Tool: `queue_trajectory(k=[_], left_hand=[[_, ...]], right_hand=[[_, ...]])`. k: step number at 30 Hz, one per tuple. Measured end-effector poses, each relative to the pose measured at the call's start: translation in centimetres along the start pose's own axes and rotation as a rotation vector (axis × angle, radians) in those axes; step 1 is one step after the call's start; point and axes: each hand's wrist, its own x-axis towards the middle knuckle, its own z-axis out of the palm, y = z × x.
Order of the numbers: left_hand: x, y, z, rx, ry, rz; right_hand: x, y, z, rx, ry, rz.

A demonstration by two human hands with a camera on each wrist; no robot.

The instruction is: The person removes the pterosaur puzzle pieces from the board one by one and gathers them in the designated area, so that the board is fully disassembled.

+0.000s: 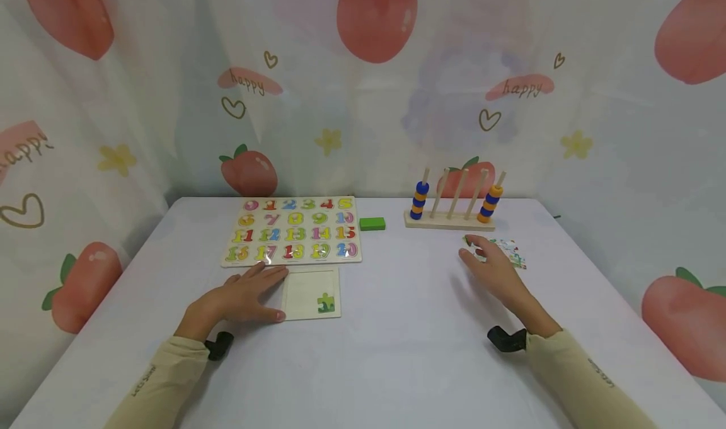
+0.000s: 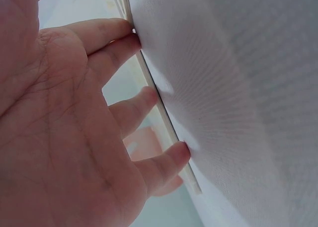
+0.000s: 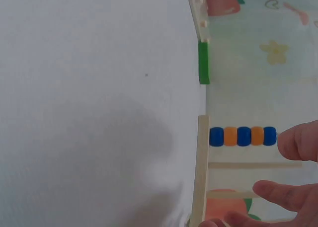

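A square wooden puzzle tray [image 1: 300, 290] lies in front of me, with one green jigsaw piece [image 1: 326, 303] in its lower right corner. My left hand [image 1: 246, 297] rests at the tray's left side, thumb and fingers spread along its edge. In the left wrist view, the fingertips [image 2: 180, 151] touch a thin pale board edge. Over on the right, my right hand [image 1: 496, 271] hovers beside a cluster of loose jigsaw pieces [image 1: 510, 252], partly covering them. Its thumb [image 3: 298, 141] and fingers stand apart in the right wrist view, with nothing visible between them.
A number puzzle board [image 1: 295, 234] lies behind the tray, its near edge close to the left fingers. Beside it is a green block [image 1: 372, 223]. A wooden peg stand [image 1: 450, 221] with blue and orange beads stands behind the right hand. A printed curtain [image 1: 363, 114] hangs behind the table.
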Motion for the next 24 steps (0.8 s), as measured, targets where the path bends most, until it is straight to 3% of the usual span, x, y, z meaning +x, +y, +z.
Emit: queue_trajectory(k=[9, 24], left_hand=[[0.0, 0.1, 0.0, -0.001, 0.005, -0.002], [0.1, 0.0, 0.0, 0.016, -0.001, -0.004]], right_hand=[[-0.4, -2.6, 2.6, 0.07, -0.055, -0.051], [0.1, -5.6, 7.1, 0.074, -0.153, -0.174]])
